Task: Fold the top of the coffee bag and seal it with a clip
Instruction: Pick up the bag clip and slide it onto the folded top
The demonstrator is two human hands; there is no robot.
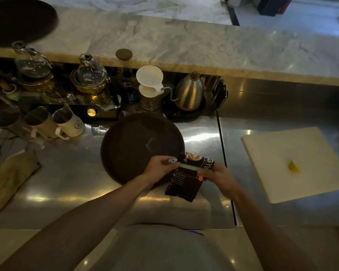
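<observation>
Two bare hands work a dark coffee bag (pixel 184 182) above a steel counter (pixel 67 173), just in front of a round brown tray (pixel 135 143). A long pale clip (pixel 192 166) lies across the folded-over top of the bag. The left hand (pixel 160 166) pinches the clip's near end, fingers narrow around it, apparently to steady the hinge. The right hand (pixel 219 176) grips the bag's side and the clip's other end, fingers curled tight, likely to keep the fold flat (whether the clip has snapped closed cannot be told). A cutting board (pixel 282 163) with a lemon wedge (pixel 293 166) sits well apart to the right.
</observation>
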